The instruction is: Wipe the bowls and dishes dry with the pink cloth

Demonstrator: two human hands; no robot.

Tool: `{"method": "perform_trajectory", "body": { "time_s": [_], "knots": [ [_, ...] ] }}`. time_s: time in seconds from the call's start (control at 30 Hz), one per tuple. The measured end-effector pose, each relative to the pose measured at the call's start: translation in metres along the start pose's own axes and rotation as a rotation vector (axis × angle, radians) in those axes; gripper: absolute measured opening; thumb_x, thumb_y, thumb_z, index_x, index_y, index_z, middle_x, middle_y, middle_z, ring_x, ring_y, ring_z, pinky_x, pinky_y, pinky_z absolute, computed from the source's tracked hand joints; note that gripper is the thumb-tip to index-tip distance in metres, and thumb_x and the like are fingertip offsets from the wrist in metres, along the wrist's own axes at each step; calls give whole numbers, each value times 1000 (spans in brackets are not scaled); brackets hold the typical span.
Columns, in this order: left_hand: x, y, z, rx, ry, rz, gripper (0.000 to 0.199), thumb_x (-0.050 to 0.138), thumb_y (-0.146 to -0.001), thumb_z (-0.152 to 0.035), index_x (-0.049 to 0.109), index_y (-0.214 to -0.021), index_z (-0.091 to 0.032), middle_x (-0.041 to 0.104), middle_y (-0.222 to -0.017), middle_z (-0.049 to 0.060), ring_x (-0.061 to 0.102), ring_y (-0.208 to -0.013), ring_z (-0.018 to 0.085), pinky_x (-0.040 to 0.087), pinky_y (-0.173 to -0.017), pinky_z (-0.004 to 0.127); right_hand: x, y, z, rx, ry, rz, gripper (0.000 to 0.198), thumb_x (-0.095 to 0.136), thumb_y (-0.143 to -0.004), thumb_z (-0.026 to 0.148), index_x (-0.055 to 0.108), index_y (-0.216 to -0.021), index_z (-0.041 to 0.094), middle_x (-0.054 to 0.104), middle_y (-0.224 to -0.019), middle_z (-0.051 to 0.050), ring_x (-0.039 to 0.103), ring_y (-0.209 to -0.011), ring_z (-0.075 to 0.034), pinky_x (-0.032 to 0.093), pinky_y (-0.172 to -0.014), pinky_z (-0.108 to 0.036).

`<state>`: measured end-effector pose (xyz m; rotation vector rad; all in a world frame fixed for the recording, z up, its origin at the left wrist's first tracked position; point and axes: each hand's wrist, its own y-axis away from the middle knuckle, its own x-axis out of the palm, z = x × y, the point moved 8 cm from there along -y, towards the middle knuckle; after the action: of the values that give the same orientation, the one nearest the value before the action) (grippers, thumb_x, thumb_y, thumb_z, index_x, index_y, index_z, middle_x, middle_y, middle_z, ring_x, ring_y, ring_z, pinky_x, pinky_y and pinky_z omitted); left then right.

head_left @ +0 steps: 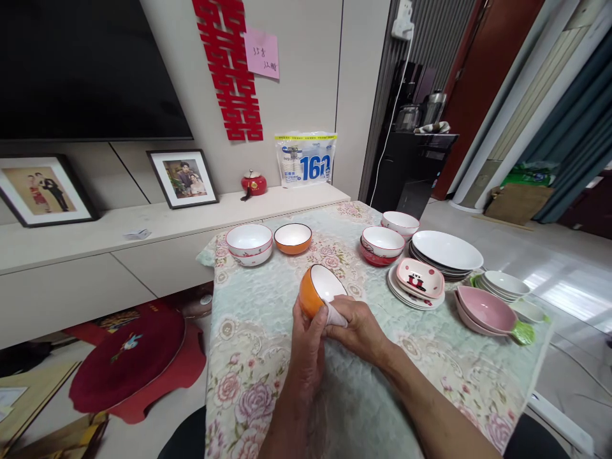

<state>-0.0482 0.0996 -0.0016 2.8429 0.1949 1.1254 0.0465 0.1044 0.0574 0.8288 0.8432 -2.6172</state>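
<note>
Above the middle of the table, my left hand grips an orange bowl with a white inside and dark rim. The bowl is tilted, its opening facing up and to the right. My right hand is closed on a pale cloth, pressed against the near side of the bowl's rim. Part of the cloth is hidden by the fingers. Farther back on the table stands another orange bowl, upright. To its left is a stack of white bowls with red rims.
The floral tablecloth covers the table. On the right are red-rimmed bowls, white plates, square dishes, pink bowls and small green-and-white bowls. A low cabinet with photo frames runs behind. A red stool stands left.
</note>
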Motion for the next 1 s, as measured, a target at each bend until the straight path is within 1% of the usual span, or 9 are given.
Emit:
{"method": "perform_trajectory", "body": {
  "time_s": [0.1, 0.2, 0.33, 0.5, 0.6, 0.67, 0.77, 0.87, 1.0],
  "knots": [
    [-4, 1, -3, 22, -22, -35, 62, 81, -75, -35, 53, -130, -23, 66, -127, 9, 57, -129, 27, 44, -108, 37, 6, 0, 1, -12, 5, 62, 32, 64, -92, 46, 59, -72, 21, 63, -71, 2, 56, -68, -14, 45, -76, -28],
    [-8, 1, -5, 22, -17, -67, 60, 80, -76, -37, 54, -129, -23, 66, -125, 8, 56, -129, 27, 45, -107, 37, 10, 1, 1, -31, 47, 142, 23, 67, -91, 40, 61, -79, 21, 66, -76, 2, 59, -74, -16, 43, -86, -32],
    [-13, -2, -4, 10, -17, -109, 62, 78, -76, -43, 54, -129, -23, 67, -120, 8, 63, -115, 28, 51, -96, 39, 7, 3, 1, -26, 149, 258, 12, 72, -88, 31, 64, -91, 23, 70, -90, 2, 63, -90, -18, 28, -108, -48],
    [-15, -5, 1, -74, -2, -118, 65, 70, -80, -57, 56, -130, -17, 67, -119, 12, 64, -109, 29, 51, -93, 42, 0, 3, 2, -15, 224, 270, 13, 76, -84, 27, 65, -90, 24, 71, -93, 1, 64, -96, -21, 16, -112, -58],
    [-13, -5, -1, -44, -25, -86, 60, 68, -80, -59, 60, -123, -18, 68, -115, 12, 64, -110, 31, 50, -94, 43, 0, 2, 3, -20, 147, 176, 12, 72, -87, 32, 65, -86, 23, 71, -84, 3, 65, -82, -16, 19, -114, -53],
    [-10, -4, -1, -23, -63, -63, 53, 75, -76, -54, 62, -115, -19, 70, -110, 11, 64, -109, 30, 50, -94, 42, -1, 1, 2, -4, 98, 81, 17, 69, -90, 36, 64, -82, 22, 69, -77, 4, 63, -74, -14, 26, -112, -48],
    [-6, -2, -1, -1, -71, -27, 53, 82, -70, -44, 61, -114, -21, 70, -111, 9, 65, -111, 29, 50, -96, 40, -1, 1, 0, 17, 19, -12, 29, 64, -92, 43, 62, -74, 21, 66, -70, 3, 59, -68, -14, 44, -94, -36],
    [-5, 0, -2, 13, -44, -31, 58, 83, -69, -40, 58, -118, -20, 69, -112, 8, 64, -113, 28, 49, -99, 39, 3, 0, 2, 3, -19, 3, 33, 63, -92, 46, 61, -71, 21, 65, -70, 2, 57, -67, -14, 47, -76, -29],
    [-10, 1, -6, 10, -20, -86, 62, 82, -70, -37, 57, -125, -22, 69, -115, 8, 62, -120, 28, 48, -101, 38, 8, 0, 4, -20, 13, 85, 25, 66, -91, 42, 63, -77, 21, 67, -74, 2, 59, -70, -15, 45, -78, -29]
  ]
}}
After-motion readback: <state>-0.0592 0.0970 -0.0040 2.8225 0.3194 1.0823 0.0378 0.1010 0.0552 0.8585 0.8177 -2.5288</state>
